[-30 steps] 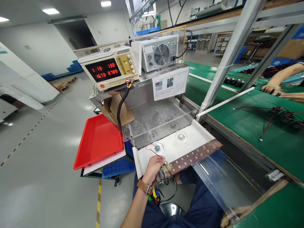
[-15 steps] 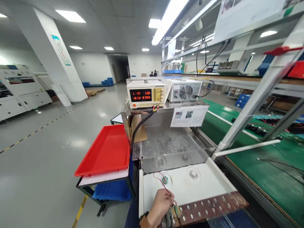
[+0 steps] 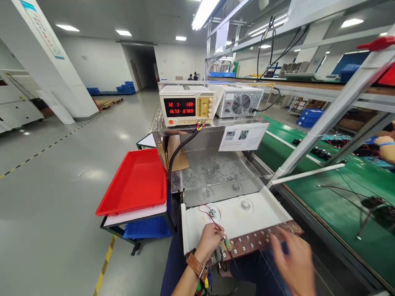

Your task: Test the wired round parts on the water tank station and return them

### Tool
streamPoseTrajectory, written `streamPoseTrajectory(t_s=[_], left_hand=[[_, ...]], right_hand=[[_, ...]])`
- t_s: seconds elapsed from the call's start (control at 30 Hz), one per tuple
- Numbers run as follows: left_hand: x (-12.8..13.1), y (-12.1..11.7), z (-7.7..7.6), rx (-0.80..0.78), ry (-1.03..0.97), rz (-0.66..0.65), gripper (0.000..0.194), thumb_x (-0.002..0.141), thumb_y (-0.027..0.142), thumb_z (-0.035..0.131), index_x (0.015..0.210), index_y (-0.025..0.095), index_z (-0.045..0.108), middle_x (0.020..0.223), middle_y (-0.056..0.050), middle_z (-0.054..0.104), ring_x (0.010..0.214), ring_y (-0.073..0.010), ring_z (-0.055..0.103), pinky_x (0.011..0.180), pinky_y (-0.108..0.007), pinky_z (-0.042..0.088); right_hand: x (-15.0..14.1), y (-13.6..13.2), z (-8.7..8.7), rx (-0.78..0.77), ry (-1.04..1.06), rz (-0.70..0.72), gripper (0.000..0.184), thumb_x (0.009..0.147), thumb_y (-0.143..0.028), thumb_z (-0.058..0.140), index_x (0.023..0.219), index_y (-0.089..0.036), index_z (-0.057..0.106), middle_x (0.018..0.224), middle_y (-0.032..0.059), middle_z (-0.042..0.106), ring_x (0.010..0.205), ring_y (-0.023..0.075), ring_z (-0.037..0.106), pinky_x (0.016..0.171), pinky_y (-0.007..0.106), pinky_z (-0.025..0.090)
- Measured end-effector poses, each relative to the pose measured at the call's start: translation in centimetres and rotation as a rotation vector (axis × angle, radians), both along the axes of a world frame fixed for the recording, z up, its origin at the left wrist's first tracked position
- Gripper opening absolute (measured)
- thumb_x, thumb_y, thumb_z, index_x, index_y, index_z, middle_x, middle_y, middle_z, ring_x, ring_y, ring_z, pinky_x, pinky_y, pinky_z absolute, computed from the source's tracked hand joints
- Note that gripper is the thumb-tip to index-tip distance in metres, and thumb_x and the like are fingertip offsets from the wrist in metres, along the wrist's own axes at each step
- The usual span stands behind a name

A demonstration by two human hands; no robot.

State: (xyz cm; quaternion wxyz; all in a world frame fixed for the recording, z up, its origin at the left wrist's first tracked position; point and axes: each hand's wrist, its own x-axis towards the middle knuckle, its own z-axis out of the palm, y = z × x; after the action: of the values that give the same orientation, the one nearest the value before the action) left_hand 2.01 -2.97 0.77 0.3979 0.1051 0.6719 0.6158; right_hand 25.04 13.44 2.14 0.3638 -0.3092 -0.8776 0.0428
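Observation:
My left hand (image 3: 211, 241), with a brown watch strap on the wrist, is closed on a bunch of wire clips (image 3: 222, 248) at the left end of a brown terminal strip (image 3: 262, 237). From there a thin red wire runs up to a small round circuit board (image 3: 211, 212). The board sits in a round recess of the white fixture tray (image 3: 265, 211). My right hand (image 3: 293, 263) hovers low right over the strip's right end. It is blurred, with the fingers spread and nothing in them.
Behind the tray is a clear acrylic box (image 3: 216, 172), with a power supply (image 3: 185, 106) showing red digits and a fan-fronted unit (image 3: 240, 102) above it. A red tray (image 3: 132, 181) stands left. At right a green conveyor (image 3: 333, 193) carries wired parts, with another person's hand (image 3: 387, 146) above it.
My right hand has come into view at the lower right. My left hand stays on the clips. The power supply's top-left reading has changed. The view has swung and dipped slightly.

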Motion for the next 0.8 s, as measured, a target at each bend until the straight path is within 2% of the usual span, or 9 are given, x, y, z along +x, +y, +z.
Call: streamPoseTrajectory(t_s=[0.07, 0.13, 0.2, 0.3, 0.37, 0.47, 0.57, 0.7, 0.8], left_hand=[[0.0, 0.0, 0.1, 0.012, 0.012, -0.001, 0.008, 0.064, 0.013, 0.065, 0.07, 0.015, 0.06, 0.058, -0.001, 0.063, 0.058, -0.0143, 0.063, 0.059, -0.024, 0.042], [0.0, 0.0, 0.1, 0.027, 0.015, -0.008, 0.009, 0.064, 0.016, 0.066, 0.07, 0.015, 0.06, 0.057, -0.001, 0.064, 0.057, -0.0148, 0.063, 0.059, -0.024, 0.042], [0.0, 0.0, -0.1, 0.037, 0.012, -0.014, 0.01, 0.063, 0.018, 0.066, 0.071, 0.015, 0.06, 0.056, 0.0, 0.063, 0.056, -0.0151, 0.062, 0.059, -0.025, 0.042], [0.1, 0.1, -0.5, 0.042, 0.029, 0.012, 0.01, 0.06, 0.018, 0.064, 0.07, 0.015, 0.061, 0.056, -0.001, 0.064, 0.057, -0.0154, 0.062, 0.059, -0.025, 0.042], [0.1, 0.2, -0.9, 0.043, 0.027, 0.023, 0.011, 0.058, 0.017, 0.064, 0.068, 0.015, 0.061, 0.055, 0.0, 0.063, 0.057, -0.0157, 0.061, 0.058, -0.025, 0.041], [-0.4, 0.6, -1.9, 0.027, -0.002, 0.018, 0.011, 0.053, 0.016, 0.064, 0.062, 0.017, 0.057, 0.047, 0.001, 0.058, 0.049, -0.0149, 0.056, 0.054, -0.025, 0.039], [-1.3, 1.1, -2.7, 0.055, -0.012, 0.078, 0.018, 0.05, 0.021, 0.068, 0.061, 0.019, 0.055, 0.049, -0.001, 0.061, 0.049, -0.0159, 0.056, 0.053, -0.026, 0.04], [-1.4, 0.8, -2.7, 0.12, 0.139, 0.241, 0.031, 0.054, 0.043, 0.073, 0.067, 0.019, 0.058, 0.058, -0.004, 0.065, 0.053, -0.0181, 0.058, 0.053, -0.028, 0.044], [-1.0, 0.4, -1.6, 0.095, 0.293, 0.325, 0.042, 0.058, 0.058, 0.071, 0.07, 0.019, 0.06, 0.064, -0.005, 0.067, 0.057, -0.0194, 0.061, 0.055, -0.03, 0.047]], right_hand=[[-5.4, -0.5, 0.3, -0.092, -0.047, 0.134, 0.024, 0.094, -0.038, 0.052, 0.113, -0.027, 0.064, 0.11, 0.0125, 0.063, 0.106, 0.0343, 0.056, 0.087, 0.051, 0.048], [-11.5, -0.7, 0.5, -0.207, -0.118, 0.297, 0.028, 0.096, -0.033, 0.044, 0.114, -0.022, 0.062, 0.105, 0.0125, 0.064, 0.103, 0.0307, 0.055, 0.092, 0.047, 0.045], [-17.0, -0.6, 0.3, -0.286, -0.208, 0.382, 0.029, 0.093, -0.023, 0.041, 0.112, -0.019, 0.063, 0.102, 0.012, 0.064, 0.101, 0.0283, 0.055, 0.091, 0.041, 0.043], [-21.9, -0.6, -1.1, -0.358, -0.343, 0.433, 0.032, 0.086, -0.011, 0.04, 0.108, -0.016, 0.063, 0.102, 0.0115, 0.064, 0.102, 0.0258, 0.054, 0.09, 0.034, 0.041], [-23.0, -0.8, -2.4, -0.393, -0.406, 0.46, 0.035, 0.082, -0.006, 0.04, 0.106, -0.015, 0.063, 0.102, 0.011, 0.064, 0.102, 0.0246, 0.054, 0.09, 0.032, 0.04], [-23.2, -1.2, -4.2, -0.432, -0.465, 0.569, 0.042, 0.071, -0.005, 0.046, 0.109, -0.016, 0.061, 0.102, 0.0092, 0.063, 0.103, 0.0237, 0.055, 0.089, 0.03, 0.04], [-23.3, -1.4, -5.0, -0.404, -0.556, 0.676, 0.043, 0.065, -0.009, 0.055, 0.106, -0.018, 0.061, 0.106, 0.0086, 0.061, 0.103, 0.0252, 0.055, 0.085, 0.03, 0.04], [-23.8, -1.8, -4.2, -0.362, -0.608, 0.676, 0.023, 0.071, -0.023, 0.065, 0.094, -0.018, 0.063, 0.101, 0.0087, 0.063, 0.096, 0.0259, 0.056, 0.08, 0.031, 0.04], [-23.5, -1.8, -2.7, -0.391, -0.506, 0.692, 0.02, 0.074, -0.031, 0.07, 0.089, -0.018, 0.063, 0.095, 0.0062, 0.065, 0.089, 0.0224, 0.058, 0.077, 0.028, 0.039]])
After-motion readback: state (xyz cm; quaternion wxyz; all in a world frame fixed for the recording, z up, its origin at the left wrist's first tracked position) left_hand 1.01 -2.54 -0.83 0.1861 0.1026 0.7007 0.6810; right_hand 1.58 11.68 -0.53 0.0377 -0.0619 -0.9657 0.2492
